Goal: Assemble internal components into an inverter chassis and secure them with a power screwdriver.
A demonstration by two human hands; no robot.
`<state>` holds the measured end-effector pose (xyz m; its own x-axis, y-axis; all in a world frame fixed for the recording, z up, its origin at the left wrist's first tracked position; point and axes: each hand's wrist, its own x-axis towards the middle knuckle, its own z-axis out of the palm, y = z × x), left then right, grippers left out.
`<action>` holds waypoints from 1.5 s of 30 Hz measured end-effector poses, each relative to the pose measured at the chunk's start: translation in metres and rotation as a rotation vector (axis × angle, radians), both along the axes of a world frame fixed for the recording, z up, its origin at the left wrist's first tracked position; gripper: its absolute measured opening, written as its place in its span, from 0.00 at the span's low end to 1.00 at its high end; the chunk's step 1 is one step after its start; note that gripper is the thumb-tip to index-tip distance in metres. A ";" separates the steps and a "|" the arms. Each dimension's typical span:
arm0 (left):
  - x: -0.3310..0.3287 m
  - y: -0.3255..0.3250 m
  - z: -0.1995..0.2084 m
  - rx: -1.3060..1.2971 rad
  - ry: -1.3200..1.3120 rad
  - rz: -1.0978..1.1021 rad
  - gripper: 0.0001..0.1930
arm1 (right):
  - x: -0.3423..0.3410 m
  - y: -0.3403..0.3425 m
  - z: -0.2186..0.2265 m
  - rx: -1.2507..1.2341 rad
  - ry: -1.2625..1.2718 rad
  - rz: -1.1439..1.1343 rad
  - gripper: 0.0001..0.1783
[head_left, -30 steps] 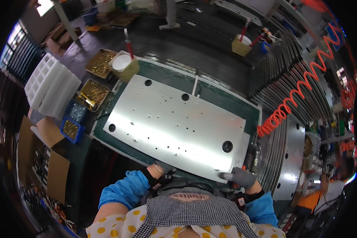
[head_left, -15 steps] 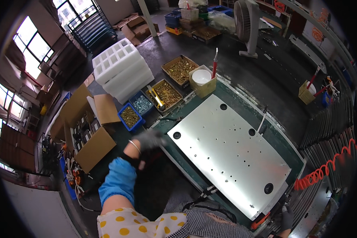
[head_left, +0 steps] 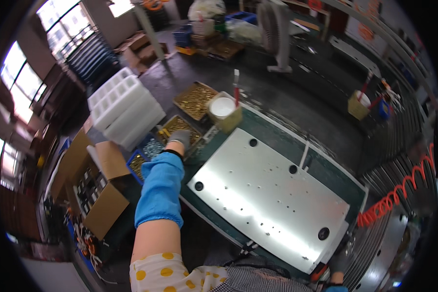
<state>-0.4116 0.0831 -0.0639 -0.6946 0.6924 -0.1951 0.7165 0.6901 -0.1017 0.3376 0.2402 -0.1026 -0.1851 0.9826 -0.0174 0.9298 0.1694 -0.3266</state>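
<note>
My left hand (head_left: 181,136), in a grey glove, reaches over a brown box of brass-coloured fasteners (head_left: 189,127). Part of a yellow utility knife (head_left: 165,132) shows beside it; the hand hides the rest, and I cannot tell whether it touches the knife. My gloved right hand (head_left: 338,260) is low at the right, by the near right corner of a silvery metal panel (head_left: 272,194). A red-orange handle (head_left: 319,272) shows under that corner, close to the hand. The right fingers are too dark and blurred to read. Several holes and black round pieces dot the panel.
Left of the panel stand a blue tray of silvery fasteners (head_left: 151,146), white foam blocks (head_left: 126,109) and an open cardboard box (head_left: 107,209). A carton with a white cup (head_left: 223,108) stands behind the panel. A red coiled hose (head_left: 384,210) hangs at the right.
My left hand has moved forward from beside the panel's left corner to the box of brass-coloured fasteners, over the utility knife. The whole view has shifted; my right hand stays near the panel's corner.
</note>
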 end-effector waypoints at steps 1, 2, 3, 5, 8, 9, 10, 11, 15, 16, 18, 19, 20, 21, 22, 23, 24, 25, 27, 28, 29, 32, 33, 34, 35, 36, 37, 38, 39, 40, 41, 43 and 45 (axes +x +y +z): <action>-0.001 0.000 -0.005 0.014 -0.010 0.017 0.13 | -0.008 0.010 0.005 -0.178 0.199 0.053 0.45; -0.002 -0.006 -0.011 0.099 0.043 -0.020 0.14 | -0.011 0.014 0.010 -0.270 0.203 0.163 0.43; -0.005 -0.007 -0.018 0.114 0.053 0.003 0.16 | -0.013 0.020 0.014 -0.260 0.099 0.260 0.42; -0.017 -0.016 -0.034 0.245 0.082 0.009 0.20 | -0.014 0.028 0.018 -0.231 0.103 0.128 0.33; -0.052 -0.029 -0.057 0.317 0.137 0.015 0.16 | -0.008 0.027 0.017 -0.511 0.030 -0.172 0.51; -0.065 -0.034 -0.063 0.514 -0.100 0.169 0.14 | -0.005 0.026 0.015 -0.480 -0.005 -0.266 0.56; -0.075 -0.035 -0.068 0.641 -0.298 0.435 0.14 | -0.002 0.025 0.014 -0.462 0.192 -0.281 0.57; -0.082 -0.040 -0.074 0.875 -0.495 0.468 0.14 | 0.002 0.024 0.013 -0.460 0.267 -0.292 0.57; -0.079 -0.070 -0.064 0.853 -0.156 -0.008 0.11 | 0.020 0.029 0.011 -0.443 0.642 -0.289 0.44; -0.076 -0.080 -0.053 0.630 0.203 -0.248 0.11 | 0.024 0.033 0.009 -0.499 0.706 -0.261 0.41; -0.064 -0.079 -0.047 0.825 -0.067 -0.154 0.11 | 0.030 0.036 0.000 -0.377 0.685 -0.125 0.37; -0.058 -0.082 -0.043 0.643 0.173 -0.207 0.10 | 0.028 0.038 -0.008 -0.326 0.643 -0.120 0.41; -0.053 -0.082 -0.044 0.649 0.174 -0.215 0.12 | 0.026 0.035 -0.016 -0.403 0.676 -0.158 0.46; -0.051 -0.081 -0.043 0.637 0.191 -0.159 0.12 | 0.029 0.034 -0.019 -0.443 0.537 -0.088 0.48; -0.047 -0.080 -0.048 0.750 0.057 -0.050 0.09 | 0.023 0.030 -0.028 -0.415 0.418 -0.095 0.48; -0.049 -0.075 -0.049 0.661 -0.022 0.109 0.08 | 0.020 0.030 -0.033 -0.417 0.458 0.035 0.46; -0.049 -0.076 -0.054 0.779 -0.110 0.090 0.09 | 0.023 0.024 -0.033 -0.574 0.556 0.020 0.43; -0.049 -0.076 -0.059 0.790 -0.096 0.062 0.11 | 0.024 0.025 -0.031 -0.556 0.330 -0.069 0.37; -0.053 -0.074 -0.061 1.083 -0.337 0.119 0.13 | 0.035 0.030 -0.019 -0.298 -0.033 -0.067 0.27; -0.055 -0.072 -0.059 1.011 -0.324 0.113 0.14 | 0.042 0.033 -0.013 -0.174 0.018 -0.086 0.26; -0.053 -0.069 -0.055 0.960 -0.338 0.095 0.15 | 0.050 0.038 -0.006 -0.199 0.131 -0.181 0.28; -0.041 -0.048 -0.033 0.759 -0.366 0.176 0.19 | 0.063 0.042 -0.008 -0.131 -0.096 -0.303 0.38; -0.033 -0.036 -0.025 0.654 -0.364 0.295 0.20 | 0.067 0.041 -0.013 -0.050 -0.249 -0.292 0.42; -0.023 -0.026 -0.018 0.549 -0.351 0.416 0.21 | 0.069 0.037 -0.021 -0.098 -0.194 -0.282 0.45; -0.013 -0.019 -0.012 0.375 -0.253 0.416 0.25 | 0.070 0.028 -0.032 -0.101 -0.109 -0.240 0.48; -0.005 -0.011 -0.008 0.280 -0.237 0.392 0.26 | 0.072 0.025 -0.042 -0.173 -0.043 -0.249 0.52; 0.002 -0.003 -0.004 0.211 -0.200 0.359 0.26 | 0.079 0.026 -0.046 -0.272 0.121 -0.288 0.54; 0.005 0.003 0.000 0.152 -0.152 0.322 0.27 | 0.083 0.027 -0.051 -0.276 0.168 -0.272 0.53; 0.007 0.009 0.002 0.118 -0.171 0.353 0.28 | 0.088 0.028 -0.056 -0.281 0.213 -0.256 0.53; 0.006 0.012 0.004 0.084 -0.180 0.352 0.28 | 0.094 0.029 -0.059 -0.270 0.294 -0.235 0.52; 0.004 0.016 0.004 0.040 -0.199 0.356 0.29 | 0.098 0.030 -0.063 -0.283 0.230 -0.256 0.51; -0.002 0.017 0.002 -0.040 -0.221 0.349 0.27 | 0.104 0.036 -0.066 -0.285 0.198 -0.273 0.47; -0.007 0.012 -0.006 0.037 -0.233 0.332 0.25 | 0.107 0.040 -0.068 -0.270 0.304 -0.322 0.44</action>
<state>-0.4184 0.0955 -0.0694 -0.8219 0.4474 -0.3527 0.4550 0.8880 0.0661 0.4445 0.2797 -0.1703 0.0898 0.9583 -0.2711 0.7771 -0.2377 -0.5827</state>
